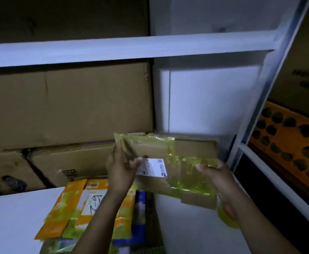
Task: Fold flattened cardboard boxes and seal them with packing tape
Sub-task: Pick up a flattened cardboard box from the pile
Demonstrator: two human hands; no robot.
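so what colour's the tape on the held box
Translucent yellow-green tape on the box; head view.

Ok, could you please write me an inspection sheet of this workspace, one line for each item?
Surface: white tabletop at bottom left, partly covered.
Job's things: flattened box with yellow-green tape and a white label, held up in the air; yellow-green ring at the right wrist, perhaps a tape roll, blurred.
Clutter: pile of orange flat packs below the hands.
Grippers: left hand pinches the box's left edge; right hand grips its right edge.
Cables: nothing seen.
Surroundings: white shelving with big brown cartons; orange box with dark round shapes at the right.
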